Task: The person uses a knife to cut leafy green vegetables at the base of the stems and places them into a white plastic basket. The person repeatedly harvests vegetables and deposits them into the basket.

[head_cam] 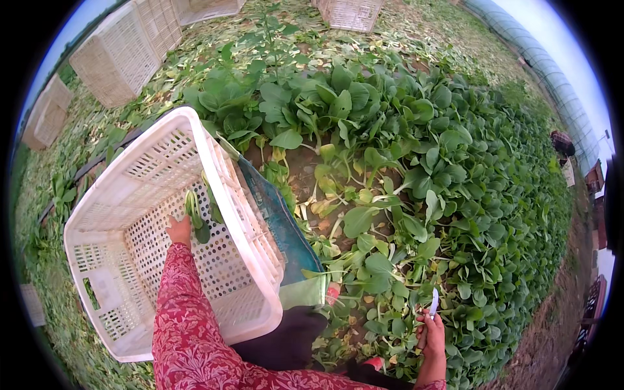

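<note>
My left hand (179, 230) reaches down into a white plastic crate (239, 229), its fingers apart. Right beside it in the crate is a small green leafy plant (196, 214) with pale stems, like bok choy; whether my fingers touch it is unclear. A second leafy plant (213, 200) lies close by, partly hidden by the crate's rim. At lower right, my right hand (431, 334) grips a small knife (434, 304), its blade pointing up and away from me. Cut and loose greens (378, 268) lie on the soil around that hand.
Dense leafy greens (492, 209) grow along the right. A dark green printed sack (278, 219) lies against the crate's right side. More crates (117, 53) stand at upper left and another crate (348, 14) at the top. A person (563, 144) crouches at the far right edge.
</note>
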